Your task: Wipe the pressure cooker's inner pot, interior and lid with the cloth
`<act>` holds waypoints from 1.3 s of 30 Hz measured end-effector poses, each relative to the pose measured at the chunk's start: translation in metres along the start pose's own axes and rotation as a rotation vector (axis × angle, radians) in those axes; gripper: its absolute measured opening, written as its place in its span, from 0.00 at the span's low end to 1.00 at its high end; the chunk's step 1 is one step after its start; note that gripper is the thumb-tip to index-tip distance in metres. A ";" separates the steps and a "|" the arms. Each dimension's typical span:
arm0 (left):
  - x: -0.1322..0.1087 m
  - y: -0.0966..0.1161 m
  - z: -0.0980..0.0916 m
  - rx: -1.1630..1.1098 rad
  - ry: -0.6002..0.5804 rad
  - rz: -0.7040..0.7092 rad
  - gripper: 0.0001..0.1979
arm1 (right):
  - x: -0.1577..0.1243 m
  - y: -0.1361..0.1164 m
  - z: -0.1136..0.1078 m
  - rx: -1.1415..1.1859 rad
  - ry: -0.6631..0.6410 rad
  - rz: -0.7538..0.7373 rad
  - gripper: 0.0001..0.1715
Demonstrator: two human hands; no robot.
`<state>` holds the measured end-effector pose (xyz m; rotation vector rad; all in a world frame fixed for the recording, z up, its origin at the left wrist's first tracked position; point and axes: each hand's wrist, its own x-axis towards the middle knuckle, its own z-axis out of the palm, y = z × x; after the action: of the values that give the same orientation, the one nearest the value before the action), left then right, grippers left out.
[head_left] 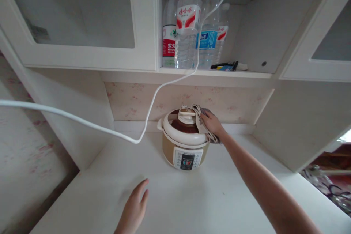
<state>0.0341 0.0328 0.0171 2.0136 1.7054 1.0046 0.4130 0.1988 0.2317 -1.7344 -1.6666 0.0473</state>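
Observation:
An electric pressure cooker [168, 146] with a cream and brown lid stands upright on the white countertop [219, 201], near the back wall. Its control panel faces me. My right hand [211, 121] is closed on a folded beige and grey cloth [202, 126], which it presses against the right side of the lid. Part of the cloth hangs down past the rim, and some fingers are hidden behind it. In front of the cooker to the left, my left hand [135, 204] hovers with thumb and fingers apart, touching nothing.
Overhead, a shelf [175, 74] holds several plastic bottles [189, 25] and small items [226, 66]. A white cable [153, 98] hangs from it and crosses to the left. White side panels [307, 117] flank the counter. Glass-fronted cabinet doors [90, 56] are above.

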 end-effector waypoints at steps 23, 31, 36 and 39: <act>-0.028 -0.006 0.027 0.609 0.136 0.326 0.21 | -0.089 -0.034 0.025 -0.074 0.319 -0.128 0.27; -0.029 -0.003 0.025 0.625 0.170 0.360 0.20 | -0.102 -0.114 0.036 -0.284 0.141 -0.673 0.20; -0.029 -0.004 0.024 0.635 0.168 0.363 0.20 | -0.056 -0.157 0.053 -0.430 0.001 -0.721 0.19; -0.029 -0.004 0.024 0.649 0.148 0.365 0.20 | -0.036 -0.176 0.072 -0.538 -0.049 -0.639 0.19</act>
<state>0.0461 0.0111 -0.0115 2.7990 1.9662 0.7725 0.2208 0.1834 0.2513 -1.4633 -2.3437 -0.7139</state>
